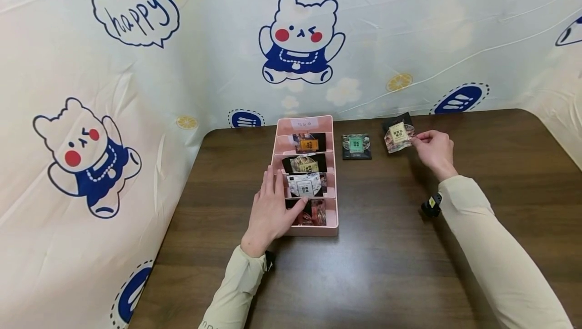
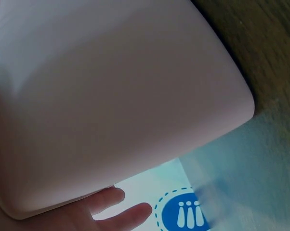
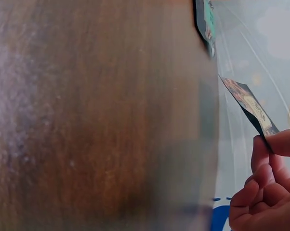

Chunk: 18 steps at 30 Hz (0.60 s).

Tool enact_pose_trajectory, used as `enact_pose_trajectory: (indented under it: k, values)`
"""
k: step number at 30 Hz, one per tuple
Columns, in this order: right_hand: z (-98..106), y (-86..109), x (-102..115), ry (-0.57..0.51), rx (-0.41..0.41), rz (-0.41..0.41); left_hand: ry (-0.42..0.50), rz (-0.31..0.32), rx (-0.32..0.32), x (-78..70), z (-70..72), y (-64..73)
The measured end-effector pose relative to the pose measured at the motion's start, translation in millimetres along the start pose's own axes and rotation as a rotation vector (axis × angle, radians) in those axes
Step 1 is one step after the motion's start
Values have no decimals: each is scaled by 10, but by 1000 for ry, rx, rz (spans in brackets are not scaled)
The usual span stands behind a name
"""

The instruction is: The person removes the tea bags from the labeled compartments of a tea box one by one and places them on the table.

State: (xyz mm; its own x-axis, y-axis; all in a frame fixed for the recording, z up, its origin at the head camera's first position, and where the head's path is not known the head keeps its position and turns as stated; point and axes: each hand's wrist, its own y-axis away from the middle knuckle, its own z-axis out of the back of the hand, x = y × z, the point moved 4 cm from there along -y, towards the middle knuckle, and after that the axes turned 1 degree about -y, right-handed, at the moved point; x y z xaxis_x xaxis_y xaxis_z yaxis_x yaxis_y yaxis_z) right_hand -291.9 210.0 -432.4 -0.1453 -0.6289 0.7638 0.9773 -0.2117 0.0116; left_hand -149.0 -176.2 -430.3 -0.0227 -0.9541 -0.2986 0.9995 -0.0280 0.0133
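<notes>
Between thumb and fingers, my right hand [image 1: 435, 152] pinches a small dark packet [image 1: 397, 134] with a cream label by its lower right edge. The packet is tilted, and its thin edge shows in the right wrist view. A pink divided box [image 1: 313, 231] stands on the table, with my left hand [image 1: 270, 213] at its left side, fingers extended and thumb reaching over the front compartments. The left wrist view mostly shows the box's outer wall [image 2: 125, 106]. Just left of the held packet, a dark packet with a green label [image 1: 356, 146] lies on the table.
Packets fill the box's compartments from back to front: an orange-labelled one [image 1: 310, 143], a cream-labelled one [image 1: 309, 166], a white one [image 1: 305, 187] and reddish ones [image 1: 318, 213]. A printed curtain [image 1: 373, 41] hangs behind the brown table [image 1: 377, 268].
</notes>
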Motion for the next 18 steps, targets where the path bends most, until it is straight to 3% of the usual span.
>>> enact_pose_trajectory:
  k: [7,14,18]
  values:
    - [-73,-25,-111,-7,39,-71,-4,0,5,4,-2,3]
    - [-87,-24,-129,113,79,-8,-14,0,7,5,-7,-1]
    - [-91,-40,-130,129,89,-23,-13,1,8,5,-4,-2]
